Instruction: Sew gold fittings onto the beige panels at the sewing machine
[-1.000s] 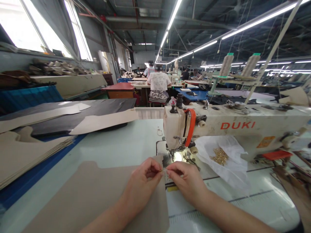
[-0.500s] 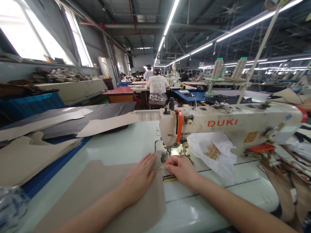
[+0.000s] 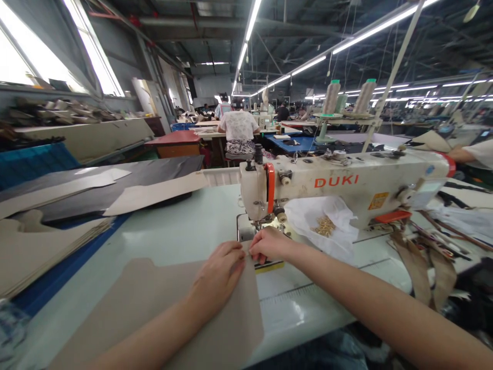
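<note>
A flat beige panel [image 3: 173,300] with a cut-out outline lies on the pale sewing table, its upper right corner close to the needle area of the sewing machine [image 3: 300,182]. My left hand [image 3: 219,272] rests palm down on the panel, fingers slightly bent and fingertips near that corner. Just right of it, my right hand [image 3: 269,244] is closed in a pinch at the panel's edge, in front of the presser foot. Whatever sits between its fingertips is hidden. Behind my right hand, a white plastic bag [image 3: 341,239] holds small gold-coloured metal pieces [image 3: 323,226].
Stacked beige panels [image 3: 50,252] lie at the left, and another beige piece [image 3: 157,192] lies behind on black material. Brown straps [image 3: 412,267] hang at the right. Thread cones [image 3: 331,97] stand behind the machine. A co-worker's arm [image 3: 466,154] shows at far right; a seated person [image 3: 239,128] is ahead.
My right hand has moved in toward my left hand at the panel's corner. My left fingers have gone from stretched to more bent. The whole view has shifted slightly.
</note>
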